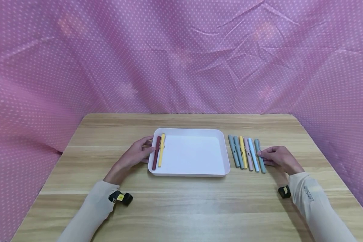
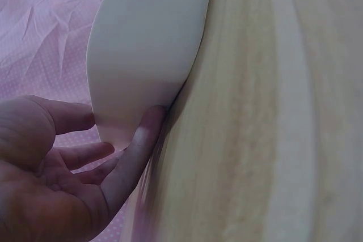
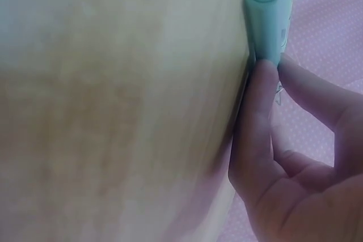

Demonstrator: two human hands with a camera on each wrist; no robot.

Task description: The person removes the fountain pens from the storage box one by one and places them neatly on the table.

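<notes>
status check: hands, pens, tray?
Left hand rests on white plastic tray edge. Right hand pinches outermost grey-teal pen. Two pens in tray, six outside.

Tray: white tray (image 2: 144, 49), upper left of frame, on wooden table (image 2: 272, 117).
Left hand: left hand (image 2: 51, 179), lower left, thumb touching the tray's wall.

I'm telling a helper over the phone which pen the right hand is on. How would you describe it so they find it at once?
On the wooden table, right of the white tray, six pens lie in a side-by-side row. The right hand pinches the grey-green pen at the row's right end. Its neighbour is a light blue pen, and no pen lies on its other side.
</notes>
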